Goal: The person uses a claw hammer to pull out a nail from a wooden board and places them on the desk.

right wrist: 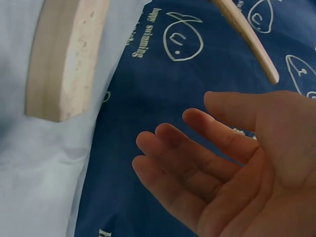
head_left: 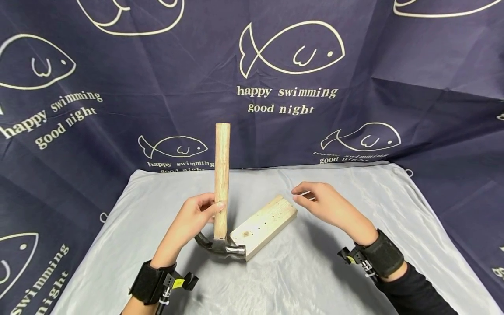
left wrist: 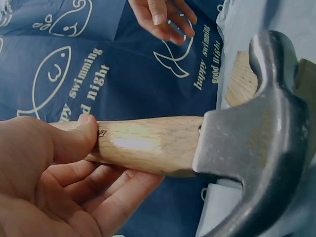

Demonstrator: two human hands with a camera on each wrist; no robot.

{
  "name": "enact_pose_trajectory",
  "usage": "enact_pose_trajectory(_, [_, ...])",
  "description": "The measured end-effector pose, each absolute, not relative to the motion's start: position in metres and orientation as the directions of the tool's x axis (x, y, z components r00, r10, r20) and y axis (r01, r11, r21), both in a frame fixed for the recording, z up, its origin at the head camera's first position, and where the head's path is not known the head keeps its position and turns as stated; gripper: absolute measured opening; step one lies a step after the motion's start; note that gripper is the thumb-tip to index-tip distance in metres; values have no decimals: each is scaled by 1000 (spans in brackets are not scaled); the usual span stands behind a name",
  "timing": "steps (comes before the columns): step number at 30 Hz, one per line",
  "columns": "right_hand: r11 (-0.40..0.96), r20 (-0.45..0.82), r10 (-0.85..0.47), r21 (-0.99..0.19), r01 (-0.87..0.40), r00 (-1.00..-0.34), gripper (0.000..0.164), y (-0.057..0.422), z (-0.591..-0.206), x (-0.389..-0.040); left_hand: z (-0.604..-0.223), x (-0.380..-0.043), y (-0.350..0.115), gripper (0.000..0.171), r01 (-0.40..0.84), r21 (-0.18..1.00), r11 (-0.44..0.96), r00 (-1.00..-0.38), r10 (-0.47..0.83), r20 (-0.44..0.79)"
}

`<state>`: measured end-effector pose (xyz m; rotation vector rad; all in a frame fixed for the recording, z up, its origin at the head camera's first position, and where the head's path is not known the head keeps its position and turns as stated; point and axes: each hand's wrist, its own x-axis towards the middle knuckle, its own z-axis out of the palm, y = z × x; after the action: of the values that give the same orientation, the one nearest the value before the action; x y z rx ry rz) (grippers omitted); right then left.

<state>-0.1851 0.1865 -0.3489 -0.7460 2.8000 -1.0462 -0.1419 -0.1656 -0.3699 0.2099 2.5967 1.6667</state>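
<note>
A claw hammer [head_left: 222,183] stands upright with its wooden handle up and its metal head [left wrist: 276,113] down. My left hand [head_left: 198,213] grips the lower part of the handle between thumb and fingers, just above the head. Behind and right of the hammer head lies a wooden block [head_left: 264,225] with several small dark holes in its top face. Beyond the block's far right end, my right hand [head_left: 319,202] hovers with nothing in it. In the right wrist view its fingers [right wrist: 185,173] are loosely bent and apart from the block [right wrist: 69,64].
A silvery grey cloth [head_left: 299,280] covers the table. Dark blue fabric [head_left: 275,144] printed with white fish and lettering hangs behind and at both sides. Each wrist wears a black strap [head_left: 383,253] with a small camera mount.
</note>
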Motion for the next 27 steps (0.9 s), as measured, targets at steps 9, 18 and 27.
enact_pose_trajectory(9, [686, 92, -439, -608, -399, -894, 17, 198, -360, -188, -377, -141, -177, 26, -55, 925, 375, -994, 62, -84])
enact_pose_trajectory(18, [697, 76, -431, -605, -385, -899, 15, 208, -364, -186, -385, -137, -189, 29, -137, 920, 367, -985, 49, -166])
enact_pose_trajectory(27, [697, 68, -427, -610, -376, -902, 16, 210, -364, -186, -397, -132, -203, 32, -239, 890, 389, -964, 14, -265])
